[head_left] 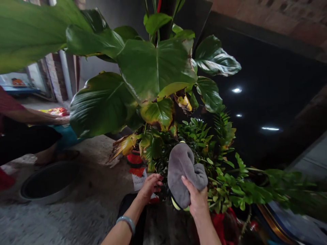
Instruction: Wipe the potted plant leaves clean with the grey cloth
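A grey plush cloth (182, 172) is folded over in my right hand (195, 199), which grips it against a bushy plant with small glossy leaves (224, 190). My left hand (150, 187) is just left of the cloth, fingers apart and holding nothing. A silver-grey bangle (126, 223) circles that wrist. Above my hands rises a large-leaved plant (155, 71) with some yellowing, brown-edged leaves. A red pot (134, 158) shows low among the stems. A white paper tag with red on it (139, 180) lies just beyond my left hand.
A seated person's arm (38, 115) reaches across at the left, above a round grey basin (48, 182) on the concrete floor (89, 211). A dark glossy surface (263, 102) with reflected lights fills the right, below a brick wall (281, 20).
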Demonstrator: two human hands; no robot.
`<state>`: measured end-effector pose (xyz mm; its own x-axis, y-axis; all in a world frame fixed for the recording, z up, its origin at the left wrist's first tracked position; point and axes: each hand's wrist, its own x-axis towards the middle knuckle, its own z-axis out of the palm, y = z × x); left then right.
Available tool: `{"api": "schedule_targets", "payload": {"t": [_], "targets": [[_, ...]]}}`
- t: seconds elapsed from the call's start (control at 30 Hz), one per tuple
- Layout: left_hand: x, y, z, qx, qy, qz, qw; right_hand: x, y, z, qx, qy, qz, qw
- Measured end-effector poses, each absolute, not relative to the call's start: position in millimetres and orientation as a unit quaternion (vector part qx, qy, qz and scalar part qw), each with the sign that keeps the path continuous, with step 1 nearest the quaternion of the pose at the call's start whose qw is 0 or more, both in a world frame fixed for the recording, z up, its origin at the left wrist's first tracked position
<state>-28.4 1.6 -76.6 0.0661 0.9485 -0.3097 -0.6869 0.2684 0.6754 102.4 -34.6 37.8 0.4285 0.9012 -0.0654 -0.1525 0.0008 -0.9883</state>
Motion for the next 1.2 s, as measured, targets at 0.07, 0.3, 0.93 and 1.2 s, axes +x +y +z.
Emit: {"api": "schedule_targets", "payload": {"t": [0.07, 0.3, 0.93, 1.2], "targets": [[-28.1, 7.3, -78.5, 0.152, 0.402, 0.615, 0.661, 102.9, -43.0, 30.3, -0.595, -0.255, 0.491, 0.583], [-25.4, 20.9, -74.1, 0.134, 0.351, 0.625, 0.685, 154.1, -74.7, 32.0, -0.638, -0.258, 0.423, 0.589], [-32.5, 14.0, -72.5, 0.172, 0.338, 0.567, 0.732, 165.3, -35.7, 79.3, -0.545, -0.091, 0.365, 0.75], [-37.4, 21.7, -86.7, 0.135, 0.386, 0.572, 0.711, 106.1, -68.3, 18.9, -0.571, -0.178, 0.545, 0.587]]}}
